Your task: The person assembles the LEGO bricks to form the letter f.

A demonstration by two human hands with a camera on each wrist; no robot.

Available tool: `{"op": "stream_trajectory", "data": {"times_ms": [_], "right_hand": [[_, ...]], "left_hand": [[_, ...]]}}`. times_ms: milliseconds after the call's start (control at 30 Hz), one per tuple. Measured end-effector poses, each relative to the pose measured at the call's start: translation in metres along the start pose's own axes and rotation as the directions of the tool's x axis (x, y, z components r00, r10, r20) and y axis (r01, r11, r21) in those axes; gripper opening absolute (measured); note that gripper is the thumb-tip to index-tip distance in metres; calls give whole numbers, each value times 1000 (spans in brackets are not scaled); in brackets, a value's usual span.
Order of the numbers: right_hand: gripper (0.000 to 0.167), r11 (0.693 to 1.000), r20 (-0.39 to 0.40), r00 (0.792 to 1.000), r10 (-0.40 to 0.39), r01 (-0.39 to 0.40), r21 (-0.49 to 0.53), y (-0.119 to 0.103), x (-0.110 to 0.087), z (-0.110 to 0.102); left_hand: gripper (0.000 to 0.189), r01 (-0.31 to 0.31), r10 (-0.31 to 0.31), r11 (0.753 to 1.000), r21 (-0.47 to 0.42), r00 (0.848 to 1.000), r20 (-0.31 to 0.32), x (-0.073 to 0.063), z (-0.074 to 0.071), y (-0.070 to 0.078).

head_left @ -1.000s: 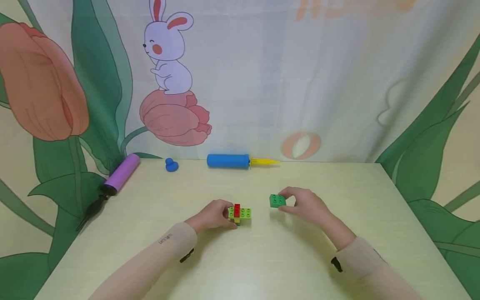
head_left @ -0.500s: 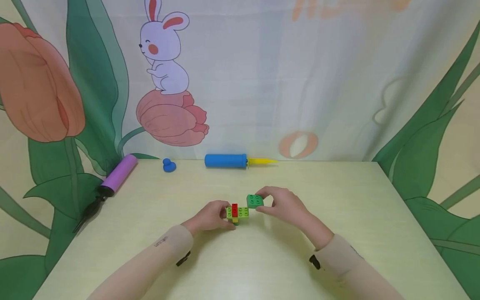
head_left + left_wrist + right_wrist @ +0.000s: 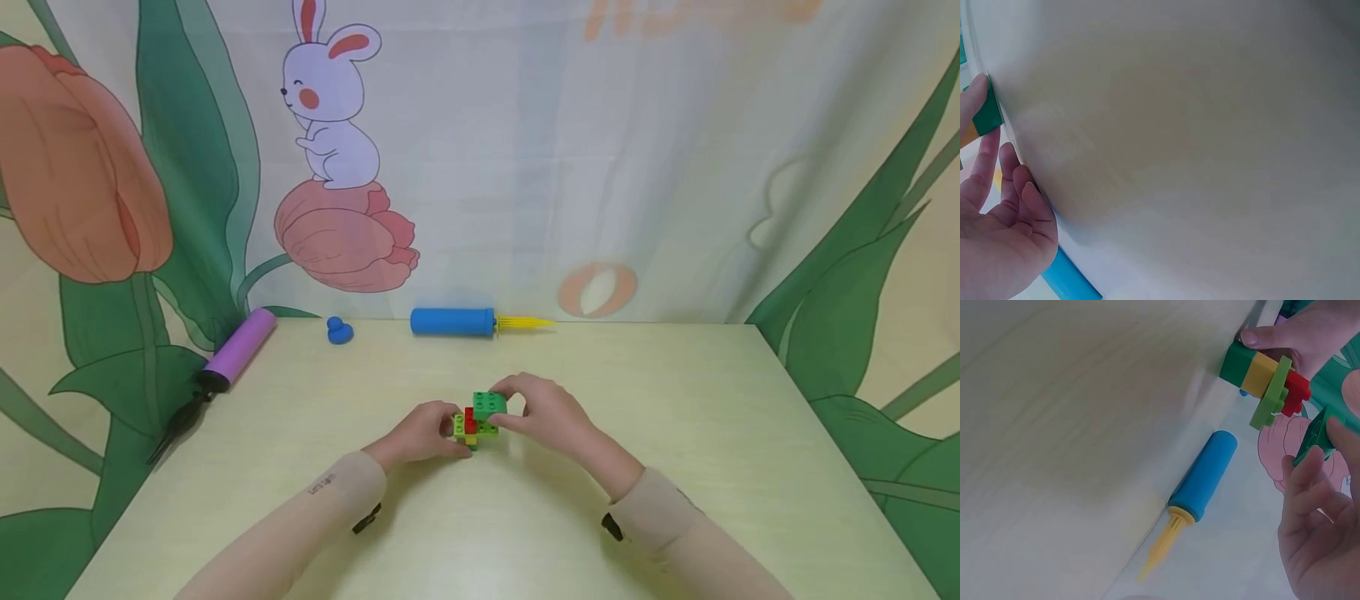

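My left hand point(image 3: 423, 429) grips the bottom of a small toy brick stack on the table. In the right wrist view the stack shows a green brick point(image 3: 1237, 364) at the base, a yellow brick point(image 3: 1260, 374), a wide lime-green brick point(image 3: 1272, 394) and a red brick point(image 3: 1295, 392) on top. My right hand point(image 3: 551, 412) pinches another green brick point(image 3: 489, 405) between thumb and fingers. That brick is over the stack's right part, and the right wrist view shows a gap between it and the red one. From the head it partly hides the lime-green brick.
A blue hand pump point(image 3: 453, 322) with a yellow tip lies along the table's back edge. Left of it sits a small blue duck-shaped toy point(image 3: 340, 331). A purple pump point(image 3: 242, 348) with a black end lies at the left edge. A printed curtain point(image 3: 480, 150) hangs behind.
My right hand has moved left with the green brick, from beside the stack to above it. The left hand keeps its grip on the stack, nearly still.
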State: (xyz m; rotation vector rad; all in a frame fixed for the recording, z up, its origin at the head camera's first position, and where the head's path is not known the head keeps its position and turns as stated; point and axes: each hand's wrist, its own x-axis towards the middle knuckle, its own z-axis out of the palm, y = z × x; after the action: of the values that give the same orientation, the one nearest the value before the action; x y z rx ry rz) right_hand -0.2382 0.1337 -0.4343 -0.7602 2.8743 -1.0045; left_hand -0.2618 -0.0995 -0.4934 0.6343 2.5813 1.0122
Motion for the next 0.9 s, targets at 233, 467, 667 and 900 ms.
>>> {"op": "stream_trajectory", "data": {"times_ms": [233, 467, 667, 900], "right_hand": [[35, 1000, 1, 1000, -10, 10, -9, 0, 1, 9], [39, 998, 7, 1000, 3, -3, -61, -5, 3, 13], [46, 996, -1, 1000, 10, -10, -87, -7, 5, 15], [39, 996, 5, 1000, -6, 7, -94, -7, 6, 17]], "left_hand": [[30, -27, 27, 1000, 2, 1000, -2, 1, -1, -2], [30, -32, 32, 999, 20, 999, 0, 2, -1, -4], [31, -47, 47, 999, 25, 999, 0, 2, -1, -4], [30, -62, 63, 998, 25, 998, -14, -1, -2, -1]]}}
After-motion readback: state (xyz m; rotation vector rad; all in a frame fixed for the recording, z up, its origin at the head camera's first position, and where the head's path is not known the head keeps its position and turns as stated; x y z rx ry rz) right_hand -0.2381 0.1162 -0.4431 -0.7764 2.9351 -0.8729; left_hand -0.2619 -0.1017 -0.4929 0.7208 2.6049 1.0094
